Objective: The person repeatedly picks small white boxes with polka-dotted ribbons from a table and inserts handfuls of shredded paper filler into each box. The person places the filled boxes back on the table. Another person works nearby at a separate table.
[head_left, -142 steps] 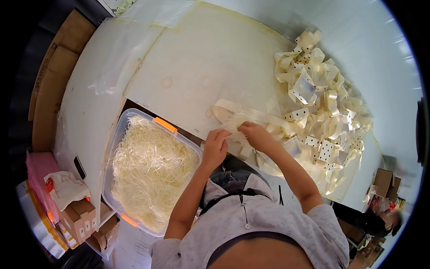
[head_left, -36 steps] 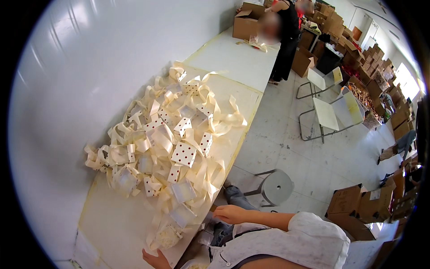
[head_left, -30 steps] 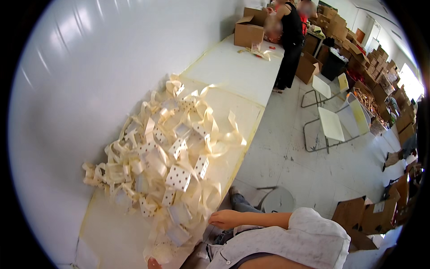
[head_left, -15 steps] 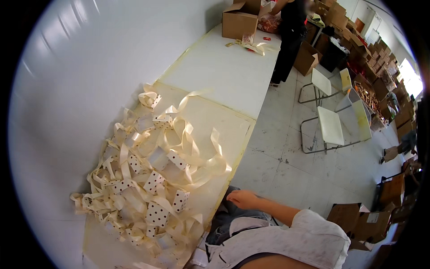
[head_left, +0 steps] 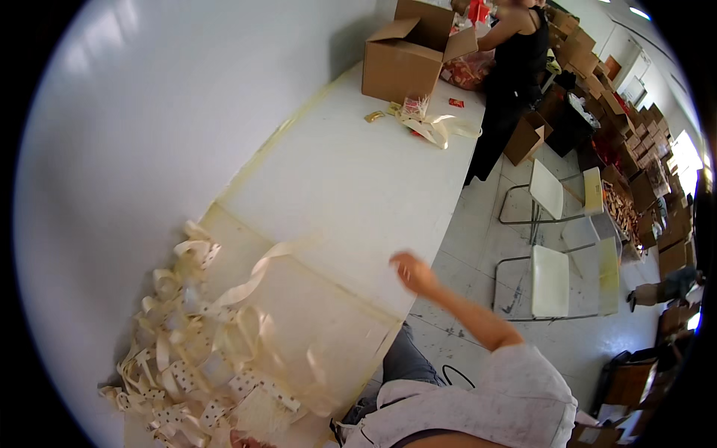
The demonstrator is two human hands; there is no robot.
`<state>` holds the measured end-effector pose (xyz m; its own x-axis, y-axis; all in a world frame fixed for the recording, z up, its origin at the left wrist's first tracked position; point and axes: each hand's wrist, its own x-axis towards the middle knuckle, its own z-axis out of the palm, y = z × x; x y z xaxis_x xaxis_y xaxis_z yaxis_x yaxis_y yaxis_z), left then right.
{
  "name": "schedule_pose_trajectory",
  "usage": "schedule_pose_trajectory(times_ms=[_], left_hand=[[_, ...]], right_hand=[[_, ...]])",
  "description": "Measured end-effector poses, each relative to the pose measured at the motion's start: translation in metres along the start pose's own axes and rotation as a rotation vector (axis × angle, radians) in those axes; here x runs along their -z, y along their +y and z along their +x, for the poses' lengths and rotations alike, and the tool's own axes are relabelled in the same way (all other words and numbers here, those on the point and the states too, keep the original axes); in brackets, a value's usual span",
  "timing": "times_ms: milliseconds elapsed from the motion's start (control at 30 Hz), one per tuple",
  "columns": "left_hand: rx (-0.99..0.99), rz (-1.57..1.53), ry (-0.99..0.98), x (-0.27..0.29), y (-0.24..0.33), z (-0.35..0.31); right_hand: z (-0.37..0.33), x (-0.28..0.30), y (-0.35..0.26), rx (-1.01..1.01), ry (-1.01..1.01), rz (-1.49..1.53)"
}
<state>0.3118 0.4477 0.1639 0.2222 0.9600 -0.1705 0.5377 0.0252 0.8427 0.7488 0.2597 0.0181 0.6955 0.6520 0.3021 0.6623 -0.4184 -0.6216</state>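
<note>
My right hand (head_left: 413,273) is over the near-right edge of the white table (head_left: 328,172), its fingers loosely bent and slightly blurred, with nothing seen in it. Only a small part of my left hand (head_left: 249,440) shows at the lower edge, its fingers hidden. It is at the near side of a heap of cream ribbons (head_left: 168,351) mixed with small white boxes with dark dots (head_left: 246,382). A pale, blurred thing (head_left: 261,409) lies just above that hand; whether the hand holds it I cannot tell. One loose ribbon end (head_left: 258,275) stretches out from the heap.
At the table's far end stands an open cardboard box (head_left: 402,69), with a ribbon bundle (head_left: 429,127) and small packets near it. A person in black (head_left: 515,67) works there beside a bag (head_left: 468,71). White folding chairs (head_left: 550,280) stand on the floor to the right.
My right hand has lifted from beside my lap and moved forward over the table edge. The view has shifted, so the heap sits lower and the far end shows more. My left hand now shows at the bottom.
</note>
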Motion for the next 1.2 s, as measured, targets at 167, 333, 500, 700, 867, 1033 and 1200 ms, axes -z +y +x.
schedule_pose_trajectory(times_ms=[167, 333, 500, 700, 867, 1033, 1200], left_hand=[[0.023, 0.153, -0.207, -0.133, 0.022, 0.016], [0.131, 0.084, -0.2, -0.208, 0.065, 0.014], [0.254, 0.034, -0.156, -0.262, 0.114, 0.035], [0.194, -0.039, -0.09, -0.293, 0.084, 0.05], [0.203, 0.087, -0.134, -0.296, 0.069, 0.054], [0.193, 0.044, -0.172, -0.3, 0.057, 0.05], [0.229, -0.136, -0.155, -0.303, 0.056, 0.03]], right_hand=[[0.2, 0.092, 0.155, -0.109, -0.011, -0.189], [0.337, 0.122, 0.263, -0.174, 0.094, -0.317], [0.388, 0.121, 0.334, -0.184, 0.082, -0.367], [0.351, 0.087, 0.342, 0.006, 0.16, -0.357], [0.313, 0.078, 0.323, 0.13, 0.22, -0.315], [0.312, 0.089, 0.303, 0.092, 0.206, -0.248], [0.339, 0.079, 0.33, 0.035, 0.198, -0.197]])
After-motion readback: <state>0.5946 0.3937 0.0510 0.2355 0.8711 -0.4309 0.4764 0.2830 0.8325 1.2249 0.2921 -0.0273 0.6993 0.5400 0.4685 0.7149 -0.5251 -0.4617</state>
